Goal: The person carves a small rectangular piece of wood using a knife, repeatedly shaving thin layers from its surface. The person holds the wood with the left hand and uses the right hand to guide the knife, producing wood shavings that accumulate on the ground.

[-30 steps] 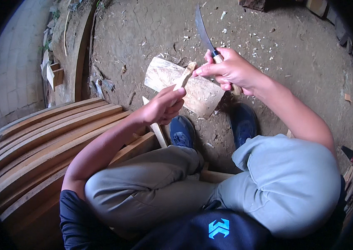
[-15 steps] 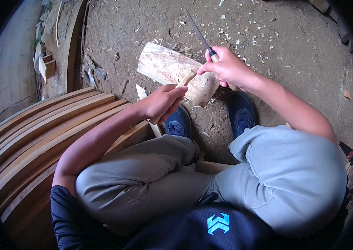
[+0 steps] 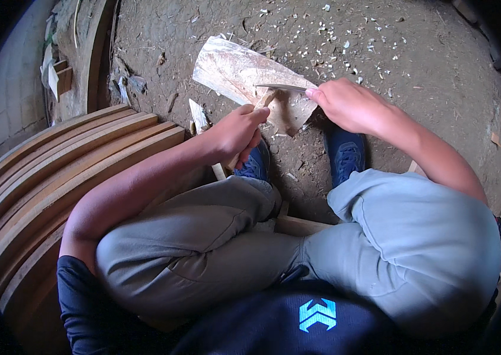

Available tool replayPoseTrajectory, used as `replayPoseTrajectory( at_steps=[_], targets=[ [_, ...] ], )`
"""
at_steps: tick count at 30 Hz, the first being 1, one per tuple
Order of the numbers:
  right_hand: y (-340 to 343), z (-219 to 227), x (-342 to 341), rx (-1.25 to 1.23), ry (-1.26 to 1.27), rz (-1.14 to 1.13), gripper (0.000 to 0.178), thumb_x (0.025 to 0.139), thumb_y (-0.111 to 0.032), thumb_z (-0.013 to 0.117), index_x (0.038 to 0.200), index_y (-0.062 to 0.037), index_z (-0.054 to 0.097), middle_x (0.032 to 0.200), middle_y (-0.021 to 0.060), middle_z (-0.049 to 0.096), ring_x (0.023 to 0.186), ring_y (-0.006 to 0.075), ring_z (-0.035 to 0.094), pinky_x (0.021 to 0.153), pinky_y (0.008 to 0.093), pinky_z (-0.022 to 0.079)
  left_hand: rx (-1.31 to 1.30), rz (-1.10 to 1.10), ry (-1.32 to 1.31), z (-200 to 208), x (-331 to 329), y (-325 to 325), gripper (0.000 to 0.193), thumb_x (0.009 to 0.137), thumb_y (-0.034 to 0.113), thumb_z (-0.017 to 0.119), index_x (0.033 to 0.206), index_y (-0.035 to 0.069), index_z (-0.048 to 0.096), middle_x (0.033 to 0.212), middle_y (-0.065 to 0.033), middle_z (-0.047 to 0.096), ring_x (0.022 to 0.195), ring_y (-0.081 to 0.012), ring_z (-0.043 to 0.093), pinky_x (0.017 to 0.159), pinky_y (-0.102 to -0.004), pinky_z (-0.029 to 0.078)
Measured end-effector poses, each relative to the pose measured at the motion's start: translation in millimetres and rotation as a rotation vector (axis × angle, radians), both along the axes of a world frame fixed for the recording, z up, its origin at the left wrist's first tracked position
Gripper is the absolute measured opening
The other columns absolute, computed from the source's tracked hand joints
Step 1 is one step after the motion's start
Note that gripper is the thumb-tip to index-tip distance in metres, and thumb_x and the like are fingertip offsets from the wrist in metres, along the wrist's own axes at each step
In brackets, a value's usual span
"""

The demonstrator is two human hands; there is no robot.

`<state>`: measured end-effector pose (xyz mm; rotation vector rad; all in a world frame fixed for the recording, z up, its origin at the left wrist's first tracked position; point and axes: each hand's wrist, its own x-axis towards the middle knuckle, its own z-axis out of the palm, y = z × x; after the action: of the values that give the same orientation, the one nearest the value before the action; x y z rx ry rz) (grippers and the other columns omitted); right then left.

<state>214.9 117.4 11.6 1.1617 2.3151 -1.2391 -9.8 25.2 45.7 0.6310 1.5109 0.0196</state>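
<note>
My left hand (image 3: 240,133) is closed round a slim piece of wood (image 3: 264,100), whose far end sticks out over a pale wooden block (image 3: 227,66). In my right hand (image 3: 351,105) is a knife (image 3: 283,87), gripped by its handle, which the fingers hide. The blade points left, lying across or just above the tip of the wood piece; whether it touches cannot be made out. The block lies on the ground beyond my feet, its broader split face pale and its near end rough.
Curved-looking stacked wooden planks (image 3: 85,154) fill the left side. White wood chips (image 3: 347,44) litter the dirt floor (image 3: 428,77) ahead. My dark blue shoes (image 3: 345,155) stand just nearer than the block. A concrete wall (image 3: 11,83) rises at the far left.
My right hand has turned the knife from pointing up and away to pointing left, bringing the blade down to the wood piece. My left hand keeps its hold, a little higher in view.
</note>
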Motion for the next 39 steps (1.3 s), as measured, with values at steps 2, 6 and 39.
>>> replayPoseTrajectory(
  at_steps=[2, 6, 39],
  targets=[
    [0.8, 9.2, 3.9, 0.028, -0.058, 0.025, 0.055, 0.105, -0.038, 0.032, 0.084, 0.0061, 0.059, 0.079, 0.0293, 0.062, 0.081, 0.0467, 0.063, 0.078, 0.0538, 0.049, -0.013, -0.005, -0.031, 3.9, 5.5, 5.0, 0.045, 0.103, 0.041, 0.036, 0.112, -0.002, 0.045, 0.06, -0.0018, 0.041, 0.04, -0.0129, 0.044, 0.032, -0.0308, 0.041],
    [-0.6, 12.8, 5.9, 0.036, -0.086, 0.051, 0.056, 0.105, -0.037, 0.032, 0.085, 0.0065, 0.06, 0.081, 0.0304, 0.062, 0.081, 0.0469, 0.063, 0.078, 0.0542, 0.05, -0.025, 0.028, -0.054, 6.6, 11.1, 6.9, 0.047, 0.103, 0.04, 0.036, 0.118, -0.004, 0.043, 0.06, -0.0012, 0.039, 0.04, -0.0127, 0.043, 0.033, -0.0324, 0.041],
    [39.5, 37.7, -33.2, 0.067, -0.328, 0.357, 0.055, 0.105, -0.033, 0.033, 0.088, 0.0095, 0.063, 0.087, 0.03, 0.065, 0.085, 0.045, 0.065, 0.082, 0.0522, 0.05, 0.025, 0.063, 0.143, 17.8, 27.8, 5.4, 0.046, 0.104, 0.038, 0.028, 0.118, -0.004, 0.04, 0.073, -0.0138, 0.052, 0.043, -0.0241, 0.056, 0.035, -0.0381, 0.047]
  ],
)
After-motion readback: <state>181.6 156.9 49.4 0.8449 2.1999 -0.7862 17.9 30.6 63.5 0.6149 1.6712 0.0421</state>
